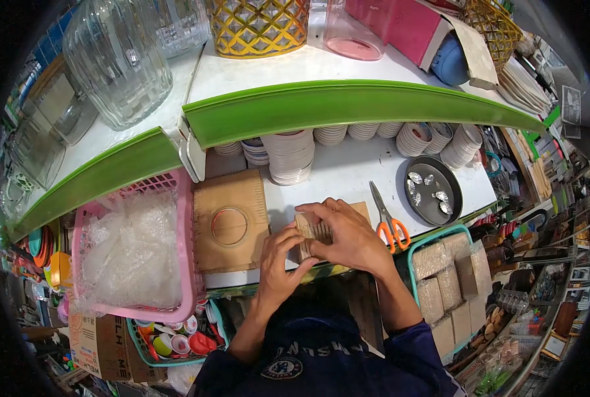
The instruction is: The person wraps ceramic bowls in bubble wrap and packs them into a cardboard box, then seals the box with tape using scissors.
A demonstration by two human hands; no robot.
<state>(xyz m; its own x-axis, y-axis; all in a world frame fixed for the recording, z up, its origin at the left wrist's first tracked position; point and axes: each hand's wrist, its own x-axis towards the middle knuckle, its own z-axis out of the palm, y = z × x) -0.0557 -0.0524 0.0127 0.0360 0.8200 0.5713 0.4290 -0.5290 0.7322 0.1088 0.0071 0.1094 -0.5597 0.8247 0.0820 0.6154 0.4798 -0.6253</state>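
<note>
Both hands grip a small folded piece of brown cardboard (303, 227) at the front edge of the white shelf. My left hand (278, 261) pinches its near left side with thumb and fingers. Curled over its top and right side is my right hand (349, 233), which hides part of it. A flat cardboard sheet (206, 205) lies to the left, with a roll of clear tape (229, 227) on top. Orange-handled scissors (386, 221) rest just right of my right hand, blades pointing away.
A pink basket (189, 264) of clear plastic wrap stands at left. A dark round pan (458, 182) at right holds several crumpled foil pieces. Stacked white bowls (288, 159) line the back under a green shelf edge (348, 106). A teal basket (415, 278) holds wrapped brown blocks.
</note>
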